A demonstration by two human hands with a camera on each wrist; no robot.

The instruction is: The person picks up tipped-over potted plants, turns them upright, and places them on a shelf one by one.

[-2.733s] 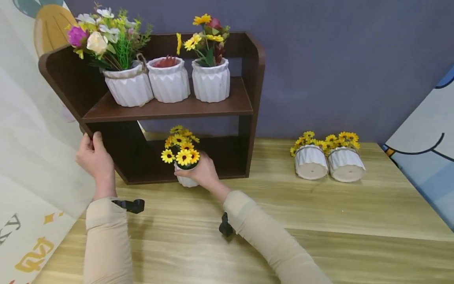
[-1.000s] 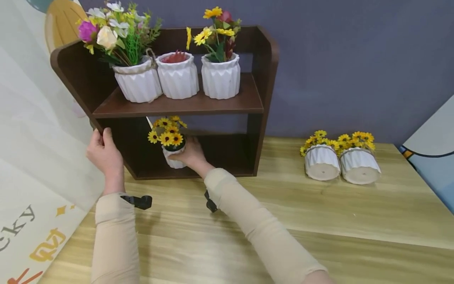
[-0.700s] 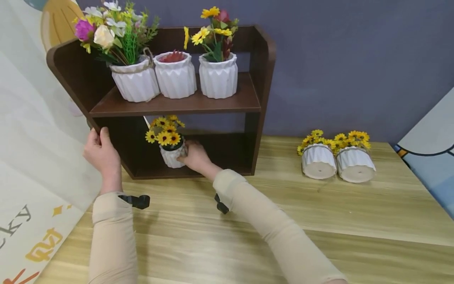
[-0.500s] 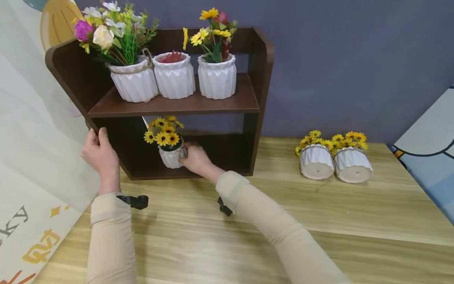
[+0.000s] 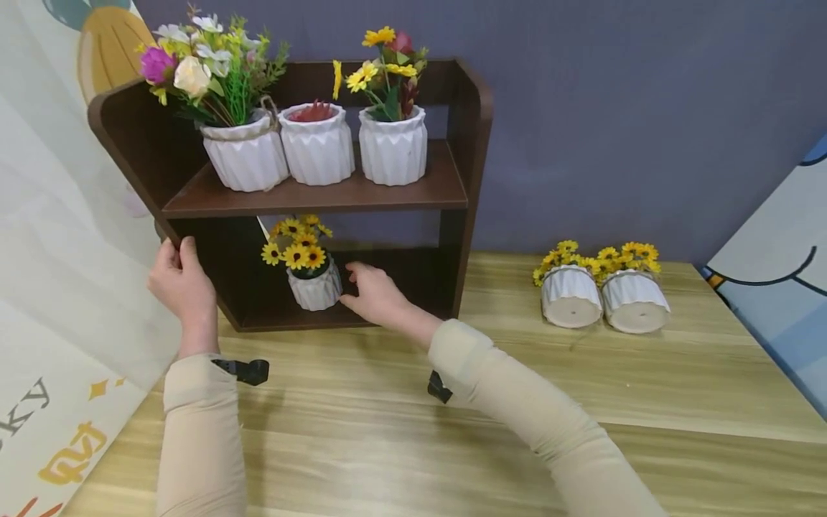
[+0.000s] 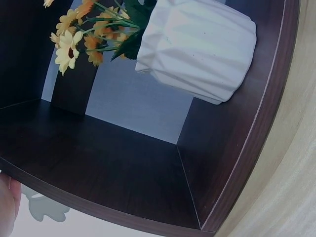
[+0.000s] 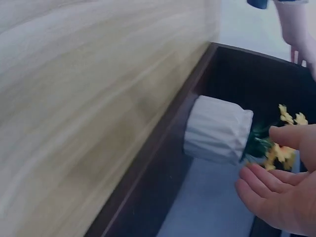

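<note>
A white pleated flowerpot with small yellow sunflowers stands upright on the lower level of a dark brown two-tier shelf, towards its left. Just right of the pot is my right hand, thumb and fingers spread and holding nothing. In the right wrist view the fingers are off the pot wall, beside its rim. My left hand grips the front edge of the shelf's left side panel between thumb and fingers. The left wrist view shows only a bit of that hand at the panel edge.
On the upper tier sit three white pots: a mixed bouquet, one with red spiky leaves and one with yellow flowers. Two sunflower pots lie tipped on the wooden table at right. A dark wall rises behind.
The right hand carried the sunflower pot from the shelf's front edge leftward onto the lower tier, then let go and drew back right. The left hand kept its grip on the side panel.
</note>
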